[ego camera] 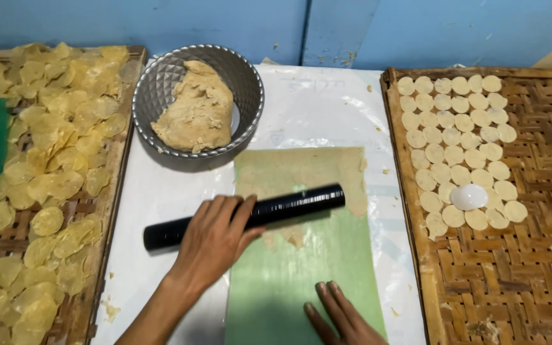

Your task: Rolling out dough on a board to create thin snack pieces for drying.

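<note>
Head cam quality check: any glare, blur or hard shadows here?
Head view: sharp overall, light soft and even. Glare streak along the black rolling pin under the left hand; sheen on the clear plastic table cover. Soft shadow below the metal bowl. Right hand cut off by the bottom edge.

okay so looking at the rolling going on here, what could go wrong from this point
The dough sheet already reaches the green mat's far and right edges, so more rolling may push it onto the plastic sheet. Only the left hand is on the black rolling pin, off-centre, so thickness may turn uneven. The right hand pins just one corner; the mat could slide.
</note>
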